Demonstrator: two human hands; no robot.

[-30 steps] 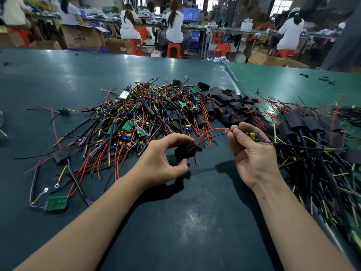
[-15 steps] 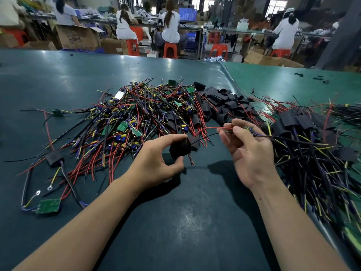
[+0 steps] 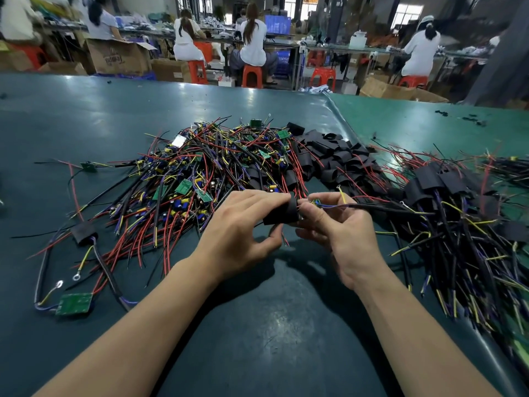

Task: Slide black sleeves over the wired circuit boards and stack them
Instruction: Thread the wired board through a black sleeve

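Observation:
My left hand (image 3: 243, 227) pinches a black sleeve (image 3: 282, 214) just above the green table. My right hand (image 3: 337, 227) holds a small wired circuit board (image 3: 315, 202) right at the sleeve's right opening, its wires trailing off to the right. Behind my hands lies a big pile of bare wired boards (image 3: 200, 173). A heap of loose black sleeves (image 3: 329, 156) sits beyond it. To the right spreads a stack of sleeved boards (image 3: 446, 202) with long wires.
A lone green board (image 3: 75, 303) with ring-terminal wires and one sleeved board (image 3: 83, 234) lie at the near left. A seam in the table cover (image 3: 340, 116) runs back to the right. Seated people, orange stools and cardboard boxes stand beyond the table's far edge.
My hands have come together: the sleeve in my left hand moved right and up to meet the board held by my right hand, where earlier a gap separated them.

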